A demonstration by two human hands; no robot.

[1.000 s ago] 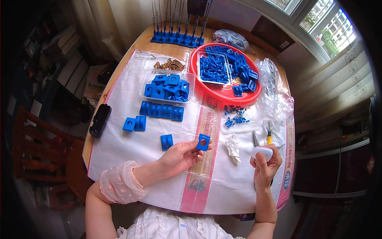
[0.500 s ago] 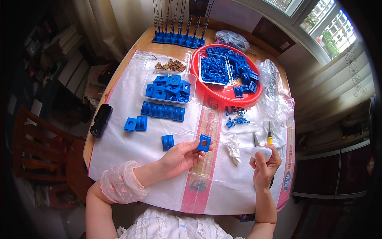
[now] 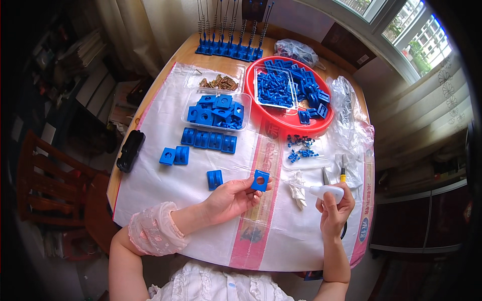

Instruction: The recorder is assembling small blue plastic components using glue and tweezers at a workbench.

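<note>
Between the thumb and fingers of my left hand (image 3: pixel 232 200) is a square blue plastic plate (image 3: pixel 259 180) with a round hole, its face turned up. My right hand (image 3: pixel 335 210) grips a small white squeeze bottle (image 3: pixel 329 193), whose thin pale nozzle points left toward the plate without touching it. A blue grooved block (image 3: pixel 214 179) lies just left of my left hand. Farther back are a blue plate with a hole (image 3: pixel 167 156) beside another grooved block (image 3: pixel 182 155), and a row of similar blocks (image 3: pixel 209 140).
A clear tub of blue plates (image 3: pixel 217 125) stands behind the row, with brass-coloured screws (image 3: pixel 219 83) beyond. A red basin (image 3: pixel 281 119) holds blue parts. Crumpled white tissue (image 3: pixel 298 193), a yellow-handled tool (image 3: pixel 343 173) and a black case (image 3: pixel 130 151) lie around.
The whole view has shifted slightly, with the table appearing a little farther right. Both hands keep their holds on the plate and the bottle, and the nozzle still points at the plate.
</note>
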